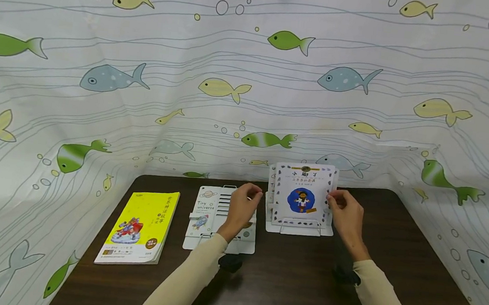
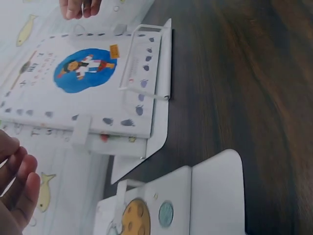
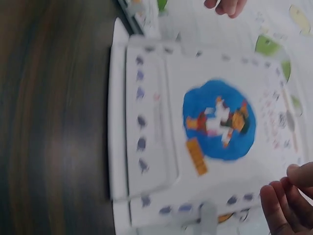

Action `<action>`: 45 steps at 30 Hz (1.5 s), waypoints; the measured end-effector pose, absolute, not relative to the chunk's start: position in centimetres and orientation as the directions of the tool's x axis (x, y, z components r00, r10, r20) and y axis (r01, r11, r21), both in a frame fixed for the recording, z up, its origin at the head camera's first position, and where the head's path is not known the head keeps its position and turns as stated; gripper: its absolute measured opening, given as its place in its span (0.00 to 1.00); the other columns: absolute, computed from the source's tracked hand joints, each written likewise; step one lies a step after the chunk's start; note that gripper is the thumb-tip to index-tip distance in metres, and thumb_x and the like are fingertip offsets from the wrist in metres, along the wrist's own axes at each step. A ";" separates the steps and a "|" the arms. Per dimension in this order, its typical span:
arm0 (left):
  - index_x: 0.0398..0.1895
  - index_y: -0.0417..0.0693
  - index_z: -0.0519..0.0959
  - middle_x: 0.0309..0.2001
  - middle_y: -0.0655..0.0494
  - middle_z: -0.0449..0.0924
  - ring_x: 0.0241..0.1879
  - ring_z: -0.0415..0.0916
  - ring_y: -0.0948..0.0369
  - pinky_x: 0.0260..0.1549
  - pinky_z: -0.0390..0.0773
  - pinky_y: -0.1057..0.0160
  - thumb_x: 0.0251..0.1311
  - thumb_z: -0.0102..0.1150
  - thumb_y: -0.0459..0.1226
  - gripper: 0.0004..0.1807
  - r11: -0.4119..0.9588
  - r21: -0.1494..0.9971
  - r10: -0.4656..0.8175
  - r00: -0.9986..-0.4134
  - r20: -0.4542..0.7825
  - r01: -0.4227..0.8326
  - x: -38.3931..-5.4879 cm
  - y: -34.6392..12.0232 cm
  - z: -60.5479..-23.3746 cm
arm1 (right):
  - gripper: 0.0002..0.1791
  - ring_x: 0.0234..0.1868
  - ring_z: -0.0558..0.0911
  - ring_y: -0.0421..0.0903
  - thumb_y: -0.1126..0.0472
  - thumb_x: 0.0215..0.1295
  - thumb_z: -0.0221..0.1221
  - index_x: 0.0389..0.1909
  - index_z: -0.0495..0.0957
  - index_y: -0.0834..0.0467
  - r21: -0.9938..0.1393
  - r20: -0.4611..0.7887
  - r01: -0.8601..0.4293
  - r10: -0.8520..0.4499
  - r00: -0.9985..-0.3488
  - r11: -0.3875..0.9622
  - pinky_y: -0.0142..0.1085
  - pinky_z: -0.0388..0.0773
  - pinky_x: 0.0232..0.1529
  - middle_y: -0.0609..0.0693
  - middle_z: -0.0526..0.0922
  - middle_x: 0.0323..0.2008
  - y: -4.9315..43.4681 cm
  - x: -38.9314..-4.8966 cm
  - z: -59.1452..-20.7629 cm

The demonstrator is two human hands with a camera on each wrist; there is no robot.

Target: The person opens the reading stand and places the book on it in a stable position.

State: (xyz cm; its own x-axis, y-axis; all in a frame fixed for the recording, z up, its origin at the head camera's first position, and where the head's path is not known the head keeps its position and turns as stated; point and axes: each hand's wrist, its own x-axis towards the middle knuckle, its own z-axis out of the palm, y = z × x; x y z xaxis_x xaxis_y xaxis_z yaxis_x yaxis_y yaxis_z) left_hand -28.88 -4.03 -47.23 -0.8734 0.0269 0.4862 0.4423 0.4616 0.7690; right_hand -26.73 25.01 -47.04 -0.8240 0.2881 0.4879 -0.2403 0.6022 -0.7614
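The right hand [image 1: 346, 214] is just beside the right side of the white book [image 1: 302, 197]. Its fingers are bent, with the thumb close to them, and it seems to hold nothing; I cannot tell if the tips touch the book's edge. From this hand, the book lies to the left. The book leans back on a white stand [image 1: 271, 227] near the far edge of the worktop [image 1: 285, 284], right of the middle, with its long way going up.

The left hand [image 1: 241, 206] is farther from the book, off to its left. Its fingers curl loosely and hold nothing. Under it is another white stand [image 1: 220, 226], a bit closer to the near edge.

A wire holder [image 2: 144, 93] crosses the front of the book at the bottom, and a small white clip [image 2: 81, 132] sits at its left side. Both could get in the way. A yellow book [image 1: 140, 226] lies flat along the worktop's left edge.
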 end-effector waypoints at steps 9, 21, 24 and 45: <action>0.44 0.41 0.88 0.37 0.50 0.89 0.36 0.84 0.57 0.36 0.81 0.67 0.71 0.66 0.33 0.05 0.466 0.783 0.034 -0.893 0.450 0.412 -25.7 -8.6 -47.1 | 0.08 0.31 0.87 0.54 0.61 0.76 0.65 0.44 0.88 0.62 -0.766 0.467 -0.359 0.078 -0.881 0.534 0.27 0.79 0.30 0.60 0.89 0.32 20.3 -24.0 -46.8; 0.40 0.46 0.88 0.35 0.54 0.88 0.33 0.80 0.63 0.34 0.80 0.68 0.67 0.69 0.32 0.02 0.595 0.766 0.017 -0.956 0.292 0.244 -21.8 -15.7 -49.5 | 0.04 0.30 0.80 0.35 0.61 0.71 0.69 0.40 0.87 0.57 -0.735 0.267 -0.381 -0.278 -0.923 0.561 0.30 0.77 0.32 0.47 0.89 0.33 10.7 -22.6 -49.3; 0.40 0.45 0.88 0.36 0.53 0.86 0.32 0.78 0.63 0.31 0.78 0.68 0.66 0.68 0.31 0.03 0.638 0.746 -0.007 -0.967 0.254 0.191 -21.1 -17.4 -50.4 | 0.04 0.31 0.80 0.36 0.61 0.71 0.70 0.39 0.87 0.57 -0.701 0.219 -0.406 -0.364 -0.905 0.586 0.31 0.77 0.32 0.46 0.88 0.32 9.0 -22.6 -49.9; 0.40 0.41 0.85 0.34 0.55 0.81 0.33 0.74 0.62 0.34 0.76 0.67 0.55 0.80 0.33 0.14 0.722 0.689 0.047 -0.998 0.040 0.062 -19.4 -20.9 -51.8 | 0.14 0.25 0.75 0.34 0.62 0.56 0.79 0.30 0.81 0.56 -0.658 0.081 -0.337 -0.382 -0.921 0.673 0.31 0.72 0.29 0.42 0.80 0.23 6.0 -22.2 -51.8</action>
